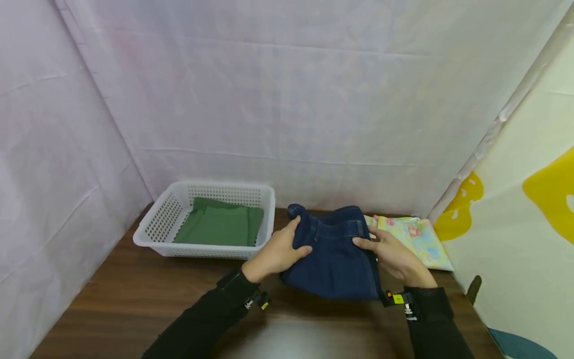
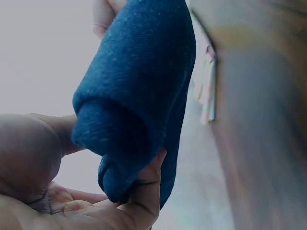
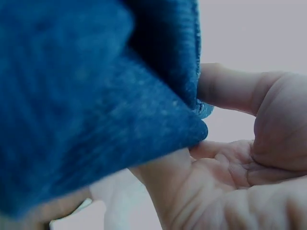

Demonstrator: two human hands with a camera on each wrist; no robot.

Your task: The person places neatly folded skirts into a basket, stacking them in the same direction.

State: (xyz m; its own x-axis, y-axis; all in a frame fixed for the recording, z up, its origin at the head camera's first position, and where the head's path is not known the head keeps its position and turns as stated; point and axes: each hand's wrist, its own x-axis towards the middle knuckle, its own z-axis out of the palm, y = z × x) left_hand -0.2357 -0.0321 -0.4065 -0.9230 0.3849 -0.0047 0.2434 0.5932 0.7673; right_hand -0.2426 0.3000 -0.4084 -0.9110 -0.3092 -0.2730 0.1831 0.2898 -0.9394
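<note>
Between my two hands is a folded dark blue denim garment (image 1: 334,259), its waistband side toward the back wall. My left hand (image 1: 280,249) grips its left edge, thumb on the near face and fingers behind. At the opposite edge my right hand (image 1: 392,252) pinches the denim, thumb in front. The left wrist view shows the rolled layers of the denim (image 2: 139,62) between thumb and fingers. In the right wrist view a folded corner of the denim (image 3: 144,110) lies between the right thumb and fingers.
A white perforated plastic basket (image 1: 152,244) stands at the back left with folded green cloth (image 1: 224,224) in it. Behind my right hand, a folded floral cloth (image 1: 421,239) lies on the brown wooden table (image 1: 112,299). White sheeting (image 1: 278,99) hangs along the back and sides.
</note>
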